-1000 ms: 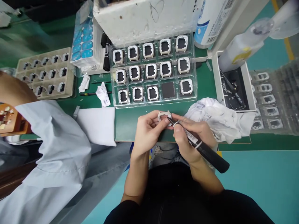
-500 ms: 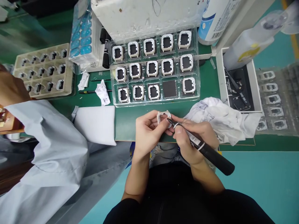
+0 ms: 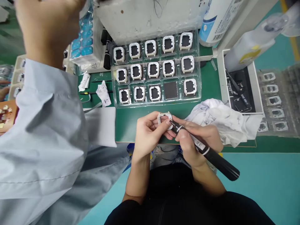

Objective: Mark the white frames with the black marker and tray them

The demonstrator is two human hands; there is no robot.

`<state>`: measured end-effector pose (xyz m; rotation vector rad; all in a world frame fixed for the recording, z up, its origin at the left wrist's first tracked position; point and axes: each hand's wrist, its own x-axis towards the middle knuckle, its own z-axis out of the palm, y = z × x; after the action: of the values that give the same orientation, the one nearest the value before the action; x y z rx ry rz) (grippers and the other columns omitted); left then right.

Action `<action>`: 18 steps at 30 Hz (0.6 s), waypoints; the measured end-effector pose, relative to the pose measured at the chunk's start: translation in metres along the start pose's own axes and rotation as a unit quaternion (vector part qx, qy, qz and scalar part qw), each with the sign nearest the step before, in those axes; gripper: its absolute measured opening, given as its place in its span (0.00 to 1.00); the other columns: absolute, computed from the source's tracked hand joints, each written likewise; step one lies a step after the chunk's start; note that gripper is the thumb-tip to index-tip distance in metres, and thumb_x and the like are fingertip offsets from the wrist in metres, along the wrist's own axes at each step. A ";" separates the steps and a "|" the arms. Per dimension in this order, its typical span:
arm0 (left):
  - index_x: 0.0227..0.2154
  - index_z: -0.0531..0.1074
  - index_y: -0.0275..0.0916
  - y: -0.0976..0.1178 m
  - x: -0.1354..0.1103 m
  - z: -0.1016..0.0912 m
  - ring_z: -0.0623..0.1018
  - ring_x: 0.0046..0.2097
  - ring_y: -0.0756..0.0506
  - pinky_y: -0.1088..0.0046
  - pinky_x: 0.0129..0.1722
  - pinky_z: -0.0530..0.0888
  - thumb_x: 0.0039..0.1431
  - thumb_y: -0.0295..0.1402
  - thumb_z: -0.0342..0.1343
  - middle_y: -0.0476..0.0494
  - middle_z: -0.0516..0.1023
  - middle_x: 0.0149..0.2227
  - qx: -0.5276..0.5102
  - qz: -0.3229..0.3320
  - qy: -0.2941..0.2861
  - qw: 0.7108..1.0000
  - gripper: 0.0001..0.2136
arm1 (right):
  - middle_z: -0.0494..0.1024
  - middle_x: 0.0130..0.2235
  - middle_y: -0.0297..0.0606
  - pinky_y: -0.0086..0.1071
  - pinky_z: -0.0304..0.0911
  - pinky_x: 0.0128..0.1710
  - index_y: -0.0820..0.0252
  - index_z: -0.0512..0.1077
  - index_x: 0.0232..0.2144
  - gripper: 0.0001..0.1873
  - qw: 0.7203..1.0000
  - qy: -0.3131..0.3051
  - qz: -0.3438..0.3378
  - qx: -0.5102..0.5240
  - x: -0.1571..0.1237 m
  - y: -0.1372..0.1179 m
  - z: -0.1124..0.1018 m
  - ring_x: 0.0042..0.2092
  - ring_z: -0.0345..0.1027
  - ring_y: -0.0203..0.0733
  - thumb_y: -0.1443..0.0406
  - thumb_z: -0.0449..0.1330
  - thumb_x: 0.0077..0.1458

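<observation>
My left hand (image 3: 148,134) pinches a white watch case (image 3: 161,116), an open square frame, above the bench's front edge. In my right hand (image 3: 199,140) is a black marker (image 3: 220,162), its tip at the case's lower right rim beside my left thumb. Whether the tip touches the rim I cannot tell. Just beyond my hands lies a clear plastic tray (image 3: 138,104) with rows of similar white watch cases (image 3: 153,69). One front-row pocket (image 3: 171,90) shows only its dark pad.
At left a co-worker's grey sleeve (image 3: 51,125) and raised hand (image 3: 49,28) reach over the bench. White cloth (image 3: 211,120) lies right of my hands, near a white box (image 3: 257,90) holding a bottle (image 3: 248,47). A white pad (image 3: 103,128) lies on the left.
The co-worker's arm has swung up and right, covering much of the beige tray and part of the white pad. The rear end of my marker has shifted slightly right and down.
</observation>
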<state>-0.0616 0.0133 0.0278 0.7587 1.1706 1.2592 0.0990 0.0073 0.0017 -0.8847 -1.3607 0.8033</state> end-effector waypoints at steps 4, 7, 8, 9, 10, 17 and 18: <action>0.35 0.87 0.38 -0.001 0.002 -0.002 0.84 0.24 0.48 0.72 0.31 0.91 0.60 0.47 0.91 0.49 0.86 0.27 -0.018 0.016 -0.022 0.999 0.22 | 0.93 0.36 0.32 0.51 0.99 0.57 0.50 0.82 0.39 0.09 0.999 -0.038 -0.006 -0.001 0.001 -0.003 -0.005 0.44 0.98 0.53 0.68 0.74 0.73; 0.35 0.88 0.38 -0.002 0.004 -0.003 0.83 0.25 0.49 0.73 0.31 0.90 0.60 0.46 0.92 0.49 0.86 0.28 -0.023 0.025 -0.031 0.999 0.21 | 0.91 0.35 0.29 0.53 0.99 0.59 0.49 0.81 0.40 0.08 0.999 -0.009 -0.040 0.016 0.001 -0.002 -0.001 0.39 0.95 0.48 0.68 0.72 0.73; 0.35 0.88 0.38 -0.002 0.004 -0.003 0.83 0.25 0.49 0.72 0.31 0.90 0.60 0.46 0.92 0.49 0.85 0.28 -0.022 0.026 -0.032 0.999 0.21 | 0.90 0.34 0.27 0.54 0.99 0.59 0.49 0.80 0.41 0.08 0.999 0.002 -0.051 0.019 0.001 -0.001 0.000 0.37 0.94 0.48 0.68 0.72 0.74; 0.35 0.87 0.38 -0.001 0.004 -0.003 0.83 0.25 0.49 0.72 0.32 0.89 0.60 0.47 0.91 0.49 0.85 0.28 -0.020 0.026 -0.032 0.999 0.21 | 0.89 0.33 0.26 0.54 0.99 0.58 0.48 0.80 0.41 0.09 0.998 0.005 -0.057 0.021 0.001 0.000 0.002 0.37 0.94 0.47 0.68 0.72 0.74; 0.35 0.87 0.38 -0.001 0.004 -0.003 0.83 0.25 0.49 0.72 0.32 0.89 0.60 0.48 0.91 0.49 0.85 0.28 -0.018 0.025 -0.033 0.999 0.22 | 0.89 0.33 0.26 0.54 0.99 0.59 0.48 0.79 0.41 0.09 0.998 0.002 -0.059 0.021 0.002 0.001 0.003 0.36 0.93 0.47 0.68 0.72 0.74; 0.38 0.87 0.38 -0.007 0.002 -0.006 0.74 0.22 0.52 0.77 0.22 0.71 0.62 0.49 0.89 0.50 0.83 0.27 0.000 -0.003 -0.028 1.000 0.22 | 0.90 0.33 0.29 0.52 0.99 0.56 0.49 0.80 0.43 0.06 0.998 0.015 -0.053 0.024 0.002 0.003 0.004 0.34 0.92 0.46 0.66 0.71 0.76; 0.38 0.88 0.38 -0.008 0.002 -0.005 0.73 0.22 0.52 0.78 0.22 0.69 0.62 0.49 0.89 0.50 0.83 0.27 0.007 -0.003 -0.020 1.000 0.22 | 0.90 0.34 0.28 0.53 0.99 0.56 0.49 0.80 0.47 0.06 0.998 0.015 -0.063 0.028 0.000 0.004 0.004 0.35 0.93 0.47 0.67 0.72 0.75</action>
<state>-0.0643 0.0126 0.0188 0.7868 1.1487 1.2278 0.0949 0.0097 -0.0017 -0.7568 -1.3466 0.7248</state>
